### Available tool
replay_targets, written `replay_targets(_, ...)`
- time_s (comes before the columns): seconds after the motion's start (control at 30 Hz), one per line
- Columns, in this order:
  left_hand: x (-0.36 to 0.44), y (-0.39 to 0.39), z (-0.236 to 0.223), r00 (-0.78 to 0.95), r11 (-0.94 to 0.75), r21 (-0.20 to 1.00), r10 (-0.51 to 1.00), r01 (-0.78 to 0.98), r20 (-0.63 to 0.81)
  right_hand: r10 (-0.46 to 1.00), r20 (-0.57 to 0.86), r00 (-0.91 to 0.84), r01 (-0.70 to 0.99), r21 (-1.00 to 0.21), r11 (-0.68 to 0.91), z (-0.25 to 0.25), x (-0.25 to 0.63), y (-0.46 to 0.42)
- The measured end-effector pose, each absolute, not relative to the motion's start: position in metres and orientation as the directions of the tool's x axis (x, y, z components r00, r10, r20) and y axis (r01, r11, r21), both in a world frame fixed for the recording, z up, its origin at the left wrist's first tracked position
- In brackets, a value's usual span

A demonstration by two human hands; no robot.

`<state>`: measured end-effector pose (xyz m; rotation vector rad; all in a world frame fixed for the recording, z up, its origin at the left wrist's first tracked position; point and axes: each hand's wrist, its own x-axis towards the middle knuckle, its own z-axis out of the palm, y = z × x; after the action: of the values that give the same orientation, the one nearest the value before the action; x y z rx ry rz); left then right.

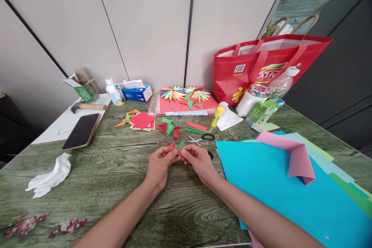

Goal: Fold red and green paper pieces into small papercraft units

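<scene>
Between my fingertips is a small folded paper piece (pixel 180 146) in red and green. My left hand (pixel 161 164) pinches its left side, and my right hand (pixel 200 161) pinches the right side. The fingers cover much of its lower part. Just beyond lie scissors (pixel 200 138) with black handles, partly behind my right hand. More red and green folded pieces (pixel 169 127) rest a little farther off. Beside them are red and green paper strips (pixel 196 127) and a stack of square paper sheets (pixel 143 121) with a red one on top.
Large coloured sheets (pixel 261 186) cover the right side, with a folded pink paper (pixel 299 157) on top. A glue stick (pixel 217 117), a tissue box (pixel 137 92) and a red bag (pixel 247 69) stand at the back. A phone (pixel 81 131) and crumpled tissue (pixel 50 176) lie left.
</scene>
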<state>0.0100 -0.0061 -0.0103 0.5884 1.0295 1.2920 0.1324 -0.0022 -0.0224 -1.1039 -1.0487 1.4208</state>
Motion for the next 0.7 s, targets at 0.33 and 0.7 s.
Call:
replay_targets(0.33,0.0112,-0.0056,-0.0115,-0.067,0.205,0.828,0.958,-0.522,-0.279,0.994,-0.088,-0.064,-0.196,-0.976,-0.099,-0.0249,0.1278,-0.0029)
replay_targets(0.7,0.0115,-0.0066,-0.0076,-0.057,0.226,0.841,0.955,-0.491,-0.29,1.0,0.03,-0.004,-0.009,-1.0,0.03,-0.0294,0.1266,-0.0043)
